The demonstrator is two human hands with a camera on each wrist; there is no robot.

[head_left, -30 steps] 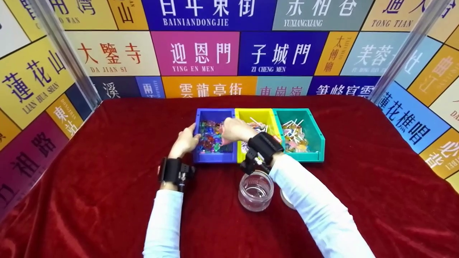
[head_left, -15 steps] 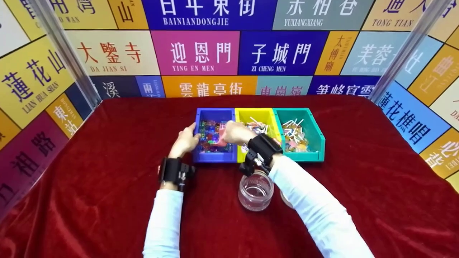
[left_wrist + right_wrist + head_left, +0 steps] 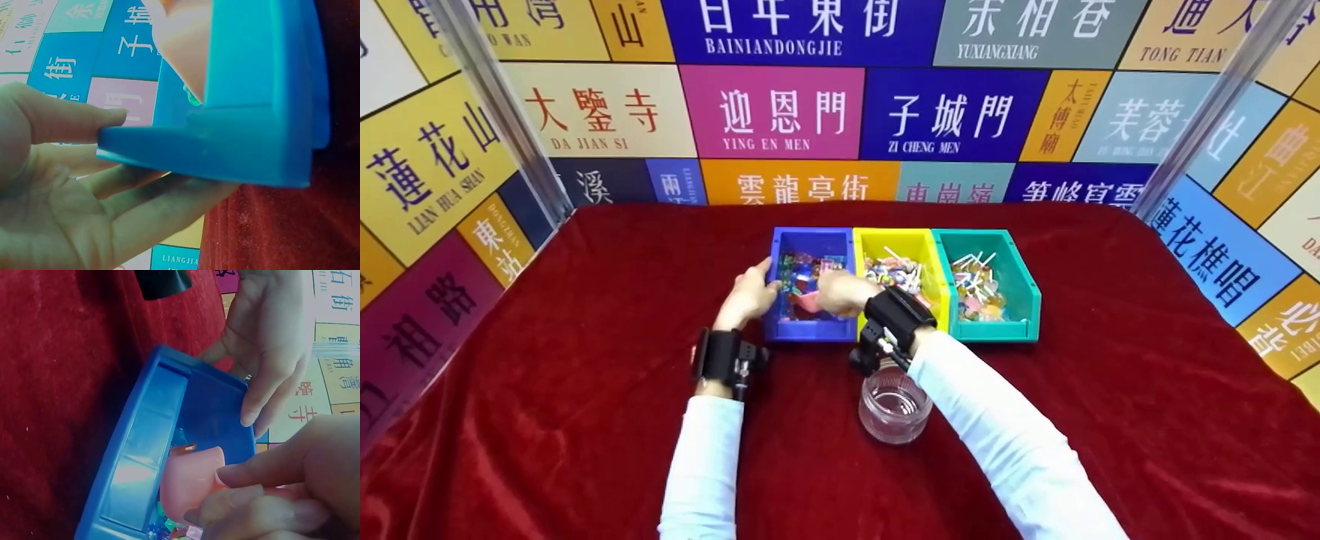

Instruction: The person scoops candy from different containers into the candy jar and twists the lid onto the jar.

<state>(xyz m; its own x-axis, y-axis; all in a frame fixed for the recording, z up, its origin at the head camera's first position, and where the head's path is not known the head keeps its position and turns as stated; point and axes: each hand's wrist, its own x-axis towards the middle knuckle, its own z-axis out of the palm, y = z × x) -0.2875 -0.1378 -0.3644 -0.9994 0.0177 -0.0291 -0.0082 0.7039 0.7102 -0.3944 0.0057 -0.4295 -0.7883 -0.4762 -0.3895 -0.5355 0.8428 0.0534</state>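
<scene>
Glass jar (image 3: 894, 429) stands upright on the red-draped tabletop (image 3: 802, 472); the right forearm passes close above its rim, so a low return could knock it. Farther off, the right hand's (image 3: 844, 292) fingers pinch a pink scoop (image 3: 191, 481) inside the blue bin (image 3: 813, 331), among small coloured pieces, while the left hand (image 3: 750, 292) holds that bin's side wall between thumb and fingers. A twist in the pinch would likely spill pieces; a slack left hold might let the bin slide. The right wrist view shows the scoop's smooth outside, largely hidden from the head view; neither shows whether it is loaded.
</scene>
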